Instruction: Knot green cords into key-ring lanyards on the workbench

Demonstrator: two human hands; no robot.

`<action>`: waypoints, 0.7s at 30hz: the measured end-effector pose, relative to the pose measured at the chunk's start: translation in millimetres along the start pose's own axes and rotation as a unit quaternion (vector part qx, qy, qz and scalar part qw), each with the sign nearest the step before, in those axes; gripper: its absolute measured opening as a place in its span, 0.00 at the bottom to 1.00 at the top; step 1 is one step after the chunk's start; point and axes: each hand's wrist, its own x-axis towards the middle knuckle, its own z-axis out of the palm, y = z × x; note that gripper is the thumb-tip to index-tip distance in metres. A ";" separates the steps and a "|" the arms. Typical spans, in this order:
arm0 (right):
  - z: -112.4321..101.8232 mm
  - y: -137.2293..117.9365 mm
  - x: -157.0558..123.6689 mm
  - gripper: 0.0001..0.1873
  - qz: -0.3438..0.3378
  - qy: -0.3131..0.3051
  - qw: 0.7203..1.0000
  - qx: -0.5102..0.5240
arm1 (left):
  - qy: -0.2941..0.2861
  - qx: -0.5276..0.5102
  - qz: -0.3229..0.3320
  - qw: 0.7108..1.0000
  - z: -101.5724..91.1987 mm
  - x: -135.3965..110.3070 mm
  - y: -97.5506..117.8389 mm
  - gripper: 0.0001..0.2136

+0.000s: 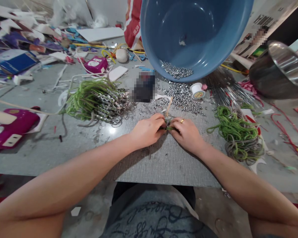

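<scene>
Close together over the middle of the grey table, my left hand [149,130] and my right hand [186,135] pinch a short stretch of green cord [168,128] between their fingertips. A gold ring sits on a finger of my right hand. What else lies inside the fingers is hidden. Just beyond them stands a thin tan stick or strip [169,105]. Many small silver metal rings [181,96] are scattered past my hands. A green and grey cord bundle with silver rings threaded on it [96,99] lies to the left, and loose green cords [234,129] lie to the right.
A large blue basin [188,29] is tipped toward me, with more rings at its lower rim. A white spool [197,91] stands by it. At right is a steel bowl [279,71]; at left, purple power sockets [13,127]. Scraps cover the back left.
</scene>
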 end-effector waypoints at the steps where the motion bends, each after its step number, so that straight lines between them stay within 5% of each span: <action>1: -0.6 0.6 0.3 0.07 0.004 -0.001 1.000 0.010 | 0.000 0.001 0.001 1.000 -0.1 0.0 0.0 0.06; 4: -4.8 3.4 0.6 0.06 0.019 -0.018 0.999 0.039 | 0.000 0.005 -0.002 1.000 -0.4 0.0 -0.1 0.07; 9: -15.5 11.6 -2.7 0.25 0.051 -0.046 0.998 0.008 | 0.002 0.013 -0.004 1.000 -0.2 0.0 -0.5 0.07; 21: -25.1 21.7 -7.9 0.47 -0.004 -0.159 0.987 -0.017 | 0.005 -0.023 0.010 1.000 -1.9 0.1 -0.4 0.07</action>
